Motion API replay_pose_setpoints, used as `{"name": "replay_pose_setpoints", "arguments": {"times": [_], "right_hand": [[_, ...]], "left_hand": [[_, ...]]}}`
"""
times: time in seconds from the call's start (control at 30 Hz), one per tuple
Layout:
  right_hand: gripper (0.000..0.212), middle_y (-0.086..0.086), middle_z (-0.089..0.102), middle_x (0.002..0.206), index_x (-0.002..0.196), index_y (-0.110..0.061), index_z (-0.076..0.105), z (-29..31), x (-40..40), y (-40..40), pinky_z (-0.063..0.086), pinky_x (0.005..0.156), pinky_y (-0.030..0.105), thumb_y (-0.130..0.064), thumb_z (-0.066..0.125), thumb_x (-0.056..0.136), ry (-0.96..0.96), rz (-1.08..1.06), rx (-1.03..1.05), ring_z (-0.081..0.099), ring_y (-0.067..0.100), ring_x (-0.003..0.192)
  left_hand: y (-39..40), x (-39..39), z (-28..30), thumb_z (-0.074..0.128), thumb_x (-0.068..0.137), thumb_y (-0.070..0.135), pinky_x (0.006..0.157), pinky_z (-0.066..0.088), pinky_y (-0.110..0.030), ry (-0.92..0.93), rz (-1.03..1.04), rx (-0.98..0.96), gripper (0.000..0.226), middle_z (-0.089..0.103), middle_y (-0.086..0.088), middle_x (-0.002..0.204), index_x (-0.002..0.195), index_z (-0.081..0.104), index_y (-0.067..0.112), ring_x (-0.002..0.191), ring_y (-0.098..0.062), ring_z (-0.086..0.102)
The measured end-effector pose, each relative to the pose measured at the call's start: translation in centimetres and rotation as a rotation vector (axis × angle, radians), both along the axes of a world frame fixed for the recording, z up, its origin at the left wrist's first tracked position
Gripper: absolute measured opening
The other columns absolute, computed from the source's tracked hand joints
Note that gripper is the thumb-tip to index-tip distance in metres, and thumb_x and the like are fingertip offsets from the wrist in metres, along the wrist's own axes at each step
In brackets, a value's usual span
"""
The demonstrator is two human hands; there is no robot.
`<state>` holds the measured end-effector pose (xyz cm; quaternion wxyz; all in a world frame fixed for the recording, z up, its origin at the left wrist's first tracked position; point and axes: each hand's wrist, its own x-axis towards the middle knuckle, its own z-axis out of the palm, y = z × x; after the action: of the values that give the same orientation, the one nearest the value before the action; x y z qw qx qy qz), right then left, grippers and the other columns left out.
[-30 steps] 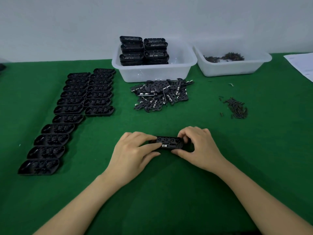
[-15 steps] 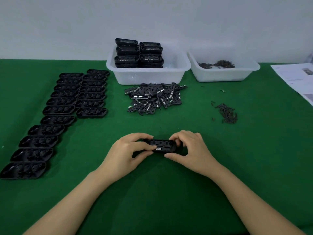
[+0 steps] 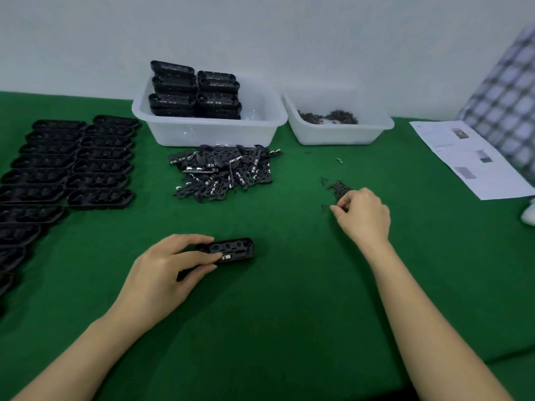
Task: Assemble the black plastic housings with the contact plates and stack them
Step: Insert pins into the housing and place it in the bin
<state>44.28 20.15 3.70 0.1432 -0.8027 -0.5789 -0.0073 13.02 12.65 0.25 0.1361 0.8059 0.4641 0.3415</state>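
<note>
Left hand (image 3: 162, 270): bare, no glove, ring or watch.
Right hand (image 3: 363, 215): bare likewise.
Forearms: uncovered; no sleeve in view.

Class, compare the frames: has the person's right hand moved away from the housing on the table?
Yes. The right hand has left the housing and moved right and away, to the small pile of screws.

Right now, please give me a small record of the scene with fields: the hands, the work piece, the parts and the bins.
left hand: grips the housing on the green cloth
right hand: fingers curled at the loose screws pile; whether it pinches one cannot be told
housing: lies flat, plate fitted
contact plates pile: in front of left bin
empty housings: two rows at left
left bin: stacked housings
right bin: small dark parts
</note>
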Motion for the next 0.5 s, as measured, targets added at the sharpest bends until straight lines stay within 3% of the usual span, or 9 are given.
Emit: {"name": "replay_pose_setpoints", "arguments": {"times": [0.27, 0.37, 0.5], "right_hand": [[0.012, 0.006, 0.066, 0.099, 0.094, -0.014, 0.065, -0.3, -0.6, -0.8, 0.047, 0.083, 0.040, -0.022, 0.063, 0.085, 0.042, -0.082, 0.007, 0.060, 0.025, 0.091], [0.008, 0.008, 0.066, 0.097, 0.091, -0.011, 0.065, 0.1, -1.1, -1.4, 0.048, 0.078, 0.038, -0.010, 0.059, 0.086, 0.007, -0.014, 0.042, 0.060, 0.027, 0.088], [0.018, 0.009, 0.068, 0.095, 0.098, -0.007, 0.068, 1.5, -2.6, -2.7, 0.047, 0.083, 0.030, -0.002, 0.057, 0.086, 0.166, 0.187, 0.229, 0.062, 0.025, 0.086]], "left_hand": [[0.2, -0.1, -0.2, 0.066, 0.074, 0.027, 0.076, 0.056, -0.040, -0.026, -0.010, -0.032, 0.021, 0.065, 0.007, 0.107, 0.092, 0.075, 0.022, 0.095, -0.015, 0.064], [0.5, -0.2, -0.1, 0.070, 0.074, 0.023, 0.079, 0.056, -0.039, -0.017, -0.012, -0.035, 0.019, 0.066, 0.007, 0.107, 0.093, 0.074, 0.022, 0.096, -0.013, 0.063], [1.2, -0.5, 0.4, 0.076, 0.073, 0.014, 0.078, 0.056, -0.038, 0.080, -0.028, 0.027, 0.022, 0.067, 0.002, 0.106, 0.094, 0.074, 0.018, 0.095, -0.017, 0.064]]}}
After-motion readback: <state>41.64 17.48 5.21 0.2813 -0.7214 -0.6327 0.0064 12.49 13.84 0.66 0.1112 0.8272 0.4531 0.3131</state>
